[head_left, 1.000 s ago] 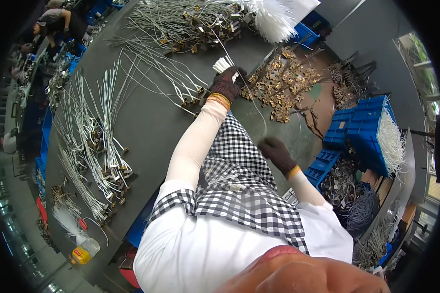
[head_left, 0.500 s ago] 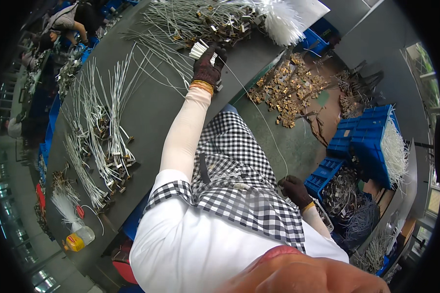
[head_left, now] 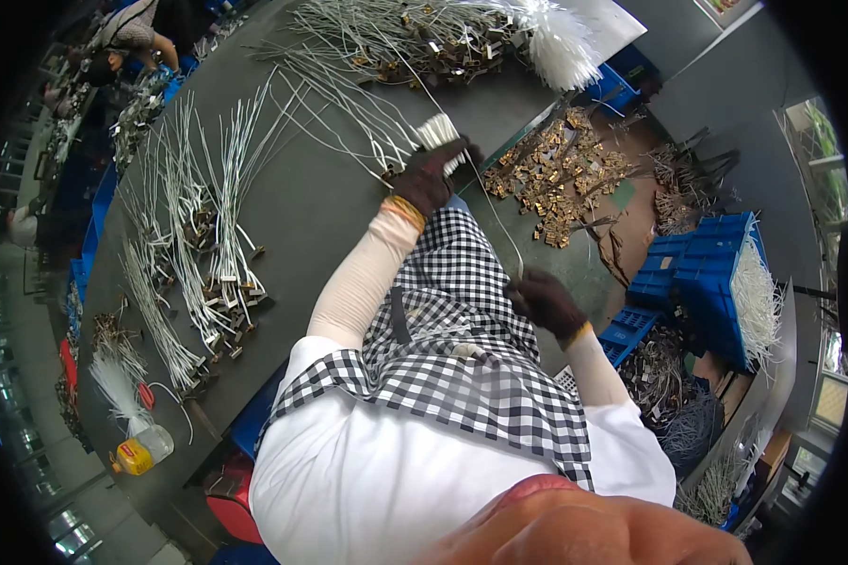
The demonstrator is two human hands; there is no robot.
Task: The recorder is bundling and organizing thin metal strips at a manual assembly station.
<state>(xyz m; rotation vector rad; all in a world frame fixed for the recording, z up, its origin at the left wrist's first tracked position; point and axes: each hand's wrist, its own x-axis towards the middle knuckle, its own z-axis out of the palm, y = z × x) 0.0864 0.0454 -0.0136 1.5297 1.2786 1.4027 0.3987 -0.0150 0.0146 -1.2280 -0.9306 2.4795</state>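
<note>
My left hand (head_left: 430,179), in a dark knitted glove, is closed round a bundle of short white strips (head_left: 436,133) above the table's right edge. A thin pale cable (head_left: 499,221) passes by that bundle and runs down to the right. Its lower end reaches the curled fingers of my gloved right hand (head_left: 548,303), which is beside my checked apron (head_left: 471,273). Just left of the left hand lie several white cables (head_left: 372,127) with small connectors. What the left palm hides I cannot make out.
Cable bundles (head_left: 226,273) lie on the dark table (head_left: 301,217), with a larger heap (head_left: 433,47) at its far side. Small brass-coloured parts (head_left: 561,174) are piled to the right. Blue crates (head_left: 693,259) stand right; a bottle (head_left: 146,449) lies near left. Another person (head_left: 137,33) bends at far left.
My left hand has come nearer and a little right with the white strips. My right hand has moved forward and slightly left, shortening the stretch of cable between the hands.
</note>
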